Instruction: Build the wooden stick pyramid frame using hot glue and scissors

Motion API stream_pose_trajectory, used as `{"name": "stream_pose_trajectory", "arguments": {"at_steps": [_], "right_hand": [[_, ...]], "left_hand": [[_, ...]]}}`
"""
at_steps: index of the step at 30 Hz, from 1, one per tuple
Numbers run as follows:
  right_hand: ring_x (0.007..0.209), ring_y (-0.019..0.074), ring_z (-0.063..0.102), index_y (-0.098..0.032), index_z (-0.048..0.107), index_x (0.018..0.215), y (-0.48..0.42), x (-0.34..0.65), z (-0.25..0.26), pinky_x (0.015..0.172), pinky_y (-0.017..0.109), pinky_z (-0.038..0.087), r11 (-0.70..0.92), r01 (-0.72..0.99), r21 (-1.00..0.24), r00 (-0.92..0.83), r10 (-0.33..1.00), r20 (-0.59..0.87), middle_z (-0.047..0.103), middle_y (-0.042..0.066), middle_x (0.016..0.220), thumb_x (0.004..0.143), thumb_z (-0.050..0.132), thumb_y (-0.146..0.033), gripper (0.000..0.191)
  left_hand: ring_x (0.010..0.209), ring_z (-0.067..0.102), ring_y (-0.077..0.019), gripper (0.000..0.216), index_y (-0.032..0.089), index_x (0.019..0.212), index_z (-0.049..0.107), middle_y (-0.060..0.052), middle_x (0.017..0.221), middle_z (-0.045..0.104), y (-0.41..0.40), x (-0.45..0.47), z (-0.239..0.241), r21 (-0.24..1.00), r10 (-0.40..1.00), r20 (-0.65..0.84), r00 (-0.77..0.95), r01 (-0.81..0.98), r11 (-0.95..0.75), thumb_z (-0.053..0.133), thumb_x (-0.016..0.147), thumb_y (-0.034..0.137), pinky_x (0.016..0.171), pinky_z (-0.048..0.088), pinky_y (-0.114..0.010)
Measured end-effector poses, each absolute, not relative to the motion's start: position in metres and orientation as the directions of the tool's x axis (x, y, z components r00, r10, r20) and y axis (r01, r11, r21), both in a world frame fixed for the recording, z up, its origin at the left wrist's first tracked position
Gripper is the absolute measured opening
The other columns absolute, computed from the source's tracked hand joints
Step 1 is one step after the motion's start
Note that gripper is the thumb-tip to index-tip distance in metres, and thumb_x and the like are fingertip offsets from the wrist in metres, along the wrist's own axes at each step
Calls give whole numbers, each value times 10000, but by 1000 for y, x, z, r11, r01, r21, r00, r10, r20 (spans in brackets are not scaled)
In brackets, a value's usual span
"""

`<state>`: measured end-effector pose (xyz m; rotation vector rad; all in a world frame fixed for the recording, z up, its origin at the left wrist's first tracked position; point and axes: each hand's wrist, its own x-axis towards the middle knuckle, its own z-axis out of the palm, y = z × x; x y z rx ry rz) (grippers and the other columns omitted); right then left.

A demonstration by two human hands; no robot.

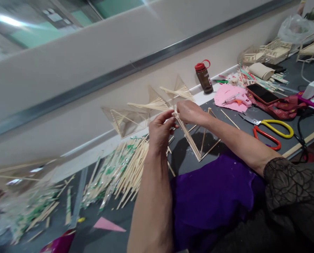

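Head view: I'm at a dark grey tabletop (112, 242) littered w/ bits, tilted across the frame. Pale wall (120, 38) behind it w/ a grey metal strip (146, 64); glazed panels, partly green, upper left, blurred. Ctr-left: a big heap of thin, pale wooden sticks (132, 174), some in clear wrappers w/ green print. Pink paper triangle (108, 225) at lower left. Against the wall, ctr: pale fan-like stick models (157, 104). Upper right of ctr: dark translucent bottle w/ red lid (204, 79); right of it, pink sheet (220, 95) w/ a small white-&-orange glue gun (233, 99) on top, then a dark-screened phone in reddish case (262, 93). Scissors w/ one yellow, one red handle (257, 122) lie open, right side. Purple cloth (212, 189) across my lap, bottom ctr.

The pale wooden-stick frame (188, 137) is just right of ctr: straight sticks meeting at sharp corners in triangles, the near-left edge thicker, approx. several sticks side by side. Lowest corner points down-frame, near the purple cloth.

Its upper end is btwn my hands. My L hand (160, 131) is left of that end, fingers curled, thumb & index close together at the tip; can't tell if they're pinching it. My R hand (190, 111) is over the same end, bent down, fingertips hidden, so can't tell its grip either. R forearm crosses above the rest of the frame.
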<state>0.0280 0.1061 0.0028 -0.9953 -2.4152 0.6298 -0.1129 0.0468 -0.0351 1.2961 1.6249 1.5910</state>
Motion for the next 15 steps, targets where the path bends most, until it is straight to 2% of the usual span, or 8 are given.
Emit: {"name": "stream_pose_trajectory", "arguments": {"at_steps": [6,15], "right_hand": [[910,265,711,-72,761,1050,109,26,0,739,313,501,657,521,-545,-637,724,266,749,188,879,916,555,-268,314],[922,264,710,-65,760,1080,107,27,3,734,316,494,649,533,-542,-638,730,247,747,190,874,899,536,-212,323]], "left_hand": [[484,574,-95,373,160,910,769,-17,688,693,50,-112,-39,956,862,269,-430,225,-186,802,585,340,402,296,-187],[466,585,-99,354,156,866,781,-9,640,685,52,-111,-40,953,843,285,-456,233,-195,808,576,357,382,287,-179]]}}
